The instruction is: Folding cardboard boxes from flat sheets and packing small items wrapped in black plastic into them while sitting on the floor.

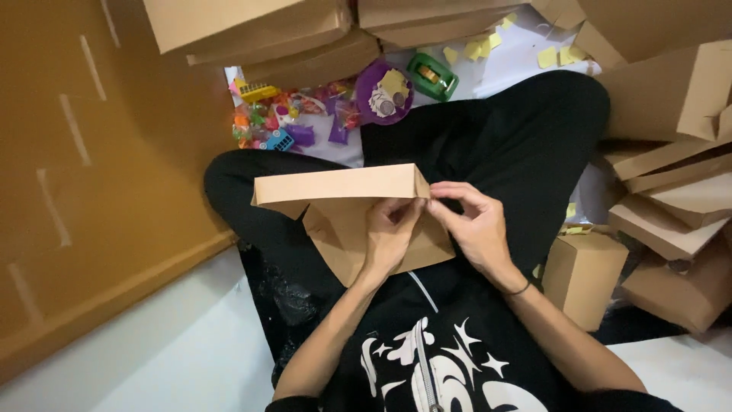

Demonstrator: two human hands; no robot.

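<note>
Tan cardboard box (343, 194); purple plate (374, 88); green tape dispenser (431, 76); yellow scraps (480, 49), possibly notes.

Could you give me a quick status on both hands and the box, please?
Left hand and right hand both pinching the end flap of the brown cardboard box, held over the lap. Nothing between hands and box.
</note>
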